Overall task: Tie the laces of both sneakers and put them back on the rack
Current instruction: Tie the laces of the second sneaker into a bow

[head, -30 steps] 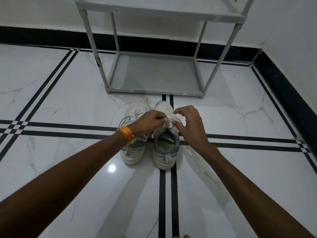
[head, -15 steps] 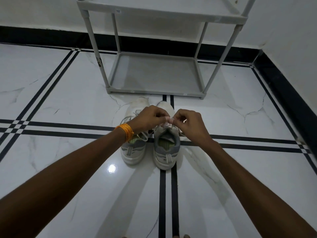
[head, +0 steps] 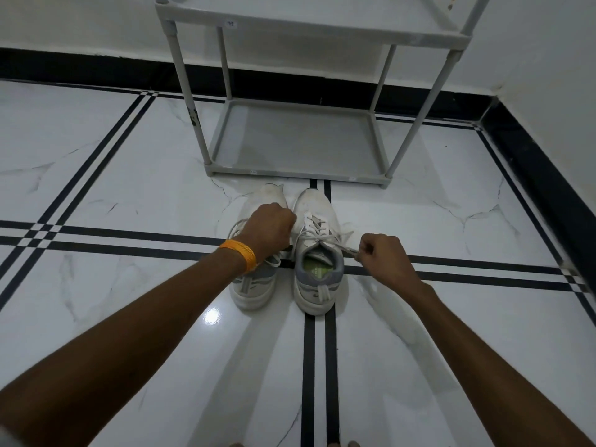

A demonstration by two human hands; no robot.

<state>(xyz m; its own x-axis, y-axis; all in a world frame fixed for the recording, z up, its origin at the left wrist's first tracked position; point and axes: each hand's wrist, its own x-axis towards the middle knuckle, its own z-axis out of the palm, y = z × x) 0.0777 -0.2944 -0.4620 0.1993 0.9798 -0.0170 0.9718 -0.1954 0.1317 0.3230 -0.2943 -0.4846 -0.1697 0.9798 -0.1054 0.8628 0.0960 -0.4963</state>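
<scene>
1. Two sneakers, mid-frame on floor point(head: 96, 175) before rack point(head: 300, 140): left sneaker point(head: 254, 285); right sneaker point(head: 317, 279).
2. Left hand point(head: 269, 232): fisted over left sneaker; contents cannot tell.
3. Right hand point(head: 385, 256): fingers pinching lace point(head: 346, 250), drawn rightward.

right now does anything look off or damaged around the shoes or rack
Only small things. The rack's front left post has a dark scuff partway up. The left sneaker's laces lie loose while both hands, left hand and right hand, pull the right sneaker's laces apart. Nothing spilled.
</scene>
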